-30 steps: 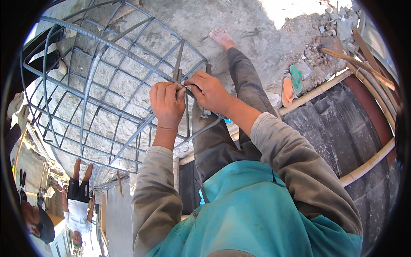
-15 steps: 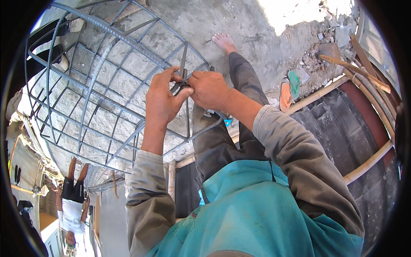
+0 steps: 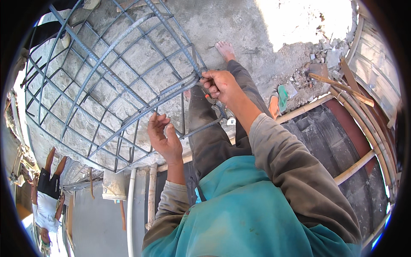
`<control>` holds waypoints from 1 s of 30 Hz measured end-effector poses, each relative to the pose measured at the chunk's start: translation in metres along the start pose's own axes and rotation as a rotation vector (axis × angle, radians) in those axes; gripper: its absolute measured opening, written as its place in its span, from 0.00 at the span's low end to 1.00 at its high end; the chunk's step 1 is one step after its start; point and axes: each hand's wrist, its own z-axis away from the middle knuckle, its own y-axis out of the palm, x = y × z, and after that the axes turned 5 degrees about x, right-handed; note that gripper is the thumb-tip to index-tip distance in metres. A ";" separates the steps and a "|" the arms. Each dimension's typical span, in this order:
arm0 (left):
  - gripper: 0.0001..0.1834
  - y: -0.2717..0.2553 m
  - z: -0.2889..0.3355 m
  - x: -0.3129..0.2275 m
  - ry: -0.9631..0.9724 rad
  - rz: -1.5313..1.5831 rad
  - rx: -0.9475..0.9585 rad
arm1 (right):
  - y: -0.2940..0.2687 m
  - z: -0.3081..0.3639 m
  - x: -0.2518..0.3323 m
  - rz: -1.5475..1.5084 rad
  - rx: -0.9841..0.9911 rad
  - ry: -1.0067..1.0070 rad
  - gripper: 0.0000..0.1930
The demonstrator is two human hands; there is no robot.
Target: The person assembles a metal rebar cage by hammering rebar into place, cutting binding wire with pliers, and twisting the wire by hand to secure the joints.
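Observation:
A cage of ribbed steel rebar (image 3: 91,54), with bars and bent stirrups crossing, spreads over the left and middle. My right hand (image 3: 220,85) pinches at a corner where several bars meet; what lies between its fingertips is too small to make out. Just under that hand shows a small orange-tipped object (image 3: 207,96), partly hidden. Lower and to the left, my left hand (image 3: 165,137) is open and empty, its fingers loosely bent close to the lower bars.
Beneath the cage is rough concrete (image 3: 248,60). Rubble (image 3: 306,68), sandals (image 3: 282,98) and bamboo poles (image 3: 355,167) around dark sheeting (image 3: 327,132) lie to the right. At the lower left another person (image 3: 47,192) stands near a white bucket (image 3: 114,185) and a white pipe (image 3: 131,210).
My left hand has let go at the bar corner and moved down, away from my right hand. My right hand stays by that corner. The cage sits differently in view.

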 end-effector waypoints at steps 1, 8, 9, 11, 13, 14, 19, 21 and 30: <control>0.26 0.001 0.008 0.004 -0.036 0.044 0.003 | -0.003 0.004 0.004 -0.118 0.028 0.038 0.14; 0.25 0.013 0.051 0.032 -0.171 0.115 0.021 | -0.022 0.032 0.013 1.453 -0.379 -1.188 0.11; 0.25 0.016 0.054 0.037 -0.171 0.090 0.040 | -0.024 0.028 0.018 1.534 -0.311 -1.178 0.11; 0.25 0.018 0.060 0.045 -0.156 0.079 0.047 | -0.028 0.016 0.027 1.683 -0.164 -1.151 0.11; 0.25 0.020 0.065 0.051 -0.161 0.068 0.048 | -0.033 0.009 0.034 1.748 -0.110 -1.227 0.10; 0.25 0.020 0.067 0.053 -0.163 0.058 0.045 | -0.034 0.006 0.035 1.778 -0.087 -1.263 0.10; 0.25 0.020 0.078 0.057 -0.174 0.049 0.039 | -0.022 0.005 0.024 1.428 -0.136 -0.964 0.09; 0.26 0.025 0.077 0.057 -0.233 0.067 0.041 | -0.016 0.007 0.016 1.090 -0.174 -0.635 0.09; 0.30 0.090 0.019 0.084 0.195 -0.279 0.378 | -0.074 0.025 -0.043 1.376 0.178 -0.864 0.25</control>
